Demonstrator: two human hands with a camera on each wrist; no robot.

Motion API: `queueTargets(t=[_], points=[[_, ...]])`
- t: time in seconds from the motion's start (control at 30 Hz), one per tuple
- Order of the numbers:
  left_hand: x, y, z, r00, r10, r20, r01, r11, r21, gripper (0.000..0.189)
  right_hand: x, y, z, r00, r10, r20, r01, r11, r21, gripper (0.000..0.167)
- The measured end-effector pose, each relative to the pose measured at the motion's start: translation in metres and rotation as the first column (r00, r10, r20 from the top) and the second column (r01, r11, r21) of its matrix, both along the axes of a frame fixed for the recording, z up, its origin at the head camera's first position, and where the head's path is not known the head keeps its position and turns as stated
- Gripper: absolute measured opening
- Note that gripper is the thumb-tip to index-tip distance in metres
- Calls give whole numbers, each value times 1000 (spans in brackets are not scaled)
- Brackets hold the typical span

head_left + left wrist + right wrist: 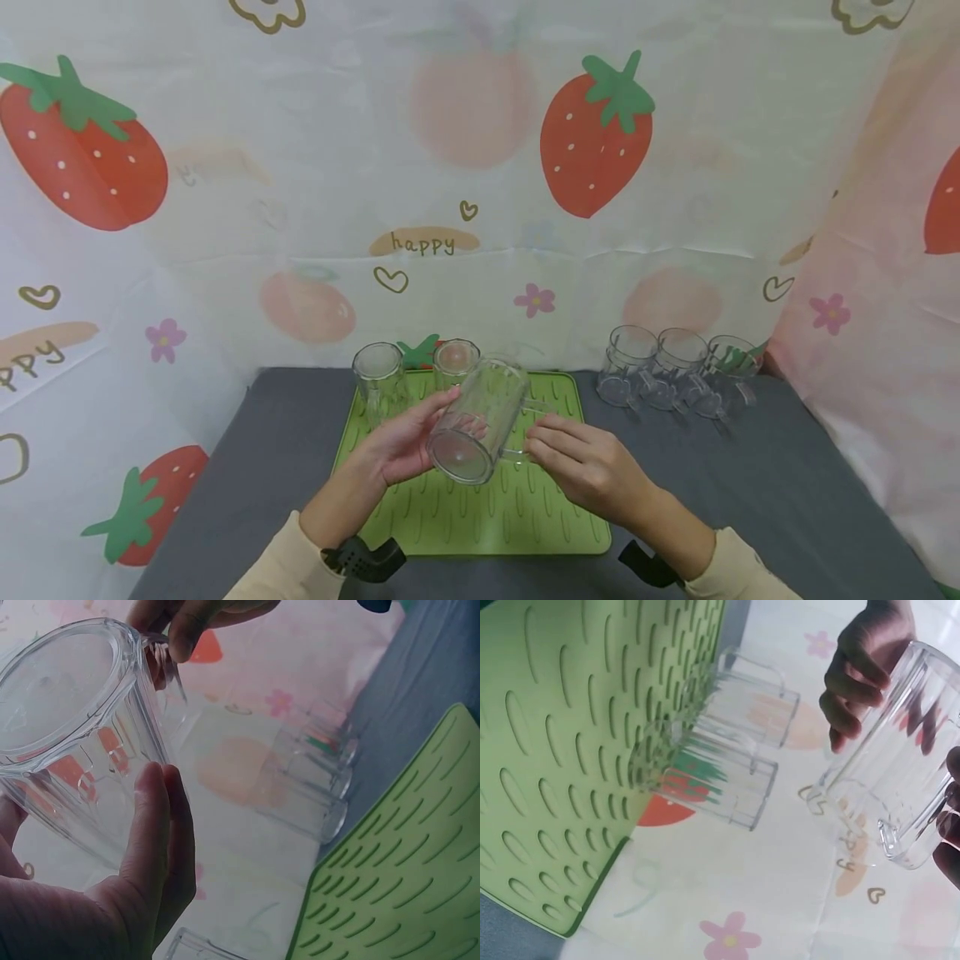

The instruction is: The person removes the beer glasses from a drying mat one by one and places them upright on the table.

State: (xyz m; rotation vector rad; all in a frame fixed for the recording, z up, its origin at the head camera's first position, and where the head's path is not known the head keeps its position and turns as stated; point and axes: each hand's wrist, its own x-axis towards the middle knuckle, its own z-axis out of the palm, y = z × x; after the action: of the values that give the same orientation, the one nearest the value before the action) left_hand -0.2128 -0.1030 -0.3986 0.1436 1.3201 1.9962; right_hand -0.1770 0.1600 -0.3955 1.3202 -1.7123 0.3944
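Above the green ridged mat, a clear glass mug (480, 421) is held tilted, one round end facing down toward the head camera. My left hand (405, 442) grips the mug's body from the left, thumb and fingers on opposite sides, also visible in the left wrist view. From the right, my right hand (588, 462) pinches the mug's handle (516, 456) with curled fingers. Behind the left hand, two more clear mugs stand on the mat's back part, one at the left (378, 375) and another (456, 360) partly hidden by the held mug.
The green mat (487, 533) lies on a grey cloth-covered table (712, 492). Three clear mugs (678, 371) stand in a row at the back right, beside the mat. A white curtain (480, 208) printed with fruit hangs behind and along both sides.
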Motion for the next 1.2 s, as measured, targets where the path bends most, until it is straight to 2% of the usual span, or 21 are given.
queueTargets(t=[0.3,0.43,0.6,0.97,1.2], points=[[1,0,-1,1000,7,-15,-7,1000,-1,75,-1,2,2,998,-13,69,12,1000,10,25],[1,0,0,999,7,-52,-8,1000,-16,73,-1,3,4,997,-16,80,15,1000,17,25],[2,0,1,994,33,-106,-38,998,-46,72,-1,3,6,993,-15,116,13,1000,19,23],[10,-2,2,971,107,-212,-126,989,-75,62,2,4,5,969,-6,247,5,1000,3,22],[15,-2,3,943,169,-286,-204,974,-99,56,-1,4,5,957,49,286,-28,997,-75,25]])
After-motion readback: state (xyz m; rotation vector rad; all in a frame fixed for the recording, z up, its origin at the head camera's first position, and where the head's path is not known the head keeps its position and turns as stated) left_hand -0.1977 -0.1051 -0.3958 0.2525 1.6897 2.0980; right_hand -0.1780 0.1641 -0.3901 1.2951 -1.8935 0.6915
